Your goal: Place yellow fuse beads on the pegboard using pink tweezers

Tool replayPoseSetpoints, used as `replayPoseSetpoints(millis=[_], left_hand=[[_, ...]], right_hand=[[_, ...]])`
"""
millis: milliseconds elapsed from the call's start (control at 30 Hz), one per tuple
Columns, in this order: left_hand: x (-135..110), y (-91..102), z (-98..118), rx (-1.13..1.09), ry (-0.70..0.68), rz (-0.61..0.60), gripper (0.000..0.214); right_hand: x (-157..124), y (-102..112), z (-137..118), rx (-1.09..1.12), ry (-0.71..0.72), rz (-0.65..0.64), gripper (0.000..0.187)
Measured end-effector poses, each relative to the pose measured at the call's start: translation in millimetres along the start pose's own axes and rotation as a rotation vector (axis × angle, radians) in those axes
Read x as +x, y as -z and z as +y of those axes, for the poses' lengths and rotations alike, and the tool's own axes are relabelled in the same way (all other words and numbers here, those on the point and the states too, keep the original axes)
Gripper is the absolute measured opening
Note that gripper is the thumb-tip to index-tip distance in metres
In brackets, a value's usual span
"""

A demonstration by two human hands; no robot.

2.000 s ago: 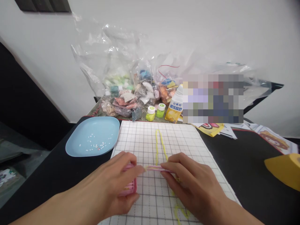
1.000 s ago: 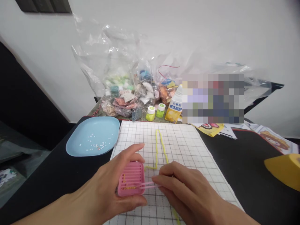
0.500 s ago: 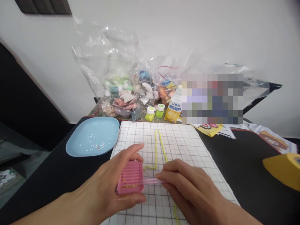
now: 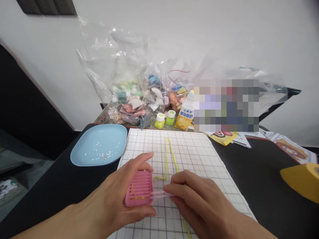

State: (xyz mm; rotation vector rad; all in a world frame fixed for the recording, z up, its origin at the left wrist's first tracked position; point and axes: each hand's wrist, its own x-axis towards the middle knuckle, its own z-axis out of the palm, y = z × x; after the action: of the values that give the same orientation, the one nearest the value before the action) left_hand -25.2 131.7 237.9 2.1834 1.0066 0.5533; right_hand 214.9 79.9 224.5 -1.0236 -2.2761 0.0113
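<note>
My left hand [image 4: 117, 199] grips a small pink grooved bead tray [image 4: 139, 188], thumb below and index finger along its top edge. Yellow beads lie in its lower grooves. My right hand [image 4: 196, 200] pinches thin pink tweezers [image 4: 159, 195] whose tips reach into the tray's grooves. Both rest on a white gridded pegboard [image 4: 199, 156]. Lines of yellow-green beads [image 4: 166, 159] run up the board's middle and bend left just above the tweezers.
A light blue plate [image 4: 99, 144] with a few small white beads sits left of the board. Behind it lie plastic bags of coloured beads [image 4: 139, 99], two green-capped jars [image 4: 164, 119] and a yellow bottle [image 4: 185, 116]. A yellow object [image 4: 301, 181] lies at the right.
Two seconds ago my hands met over the board with the tray covered. Since then the tray has turned face up in my left hand and the tweezers have moved left into its grooves.
</note>
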Motion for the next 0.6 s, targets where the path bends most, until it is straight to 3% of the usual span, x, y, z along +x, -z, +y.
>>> replayPoseSetpoints(millis=[600], left_hand=[[-2.9,-4.4,-5.0,-0.033,0.009,-0.004,0.088]], right_hand=[[4.1,5.3,-2.8,0.007,0.022,-0.018,0.025]])
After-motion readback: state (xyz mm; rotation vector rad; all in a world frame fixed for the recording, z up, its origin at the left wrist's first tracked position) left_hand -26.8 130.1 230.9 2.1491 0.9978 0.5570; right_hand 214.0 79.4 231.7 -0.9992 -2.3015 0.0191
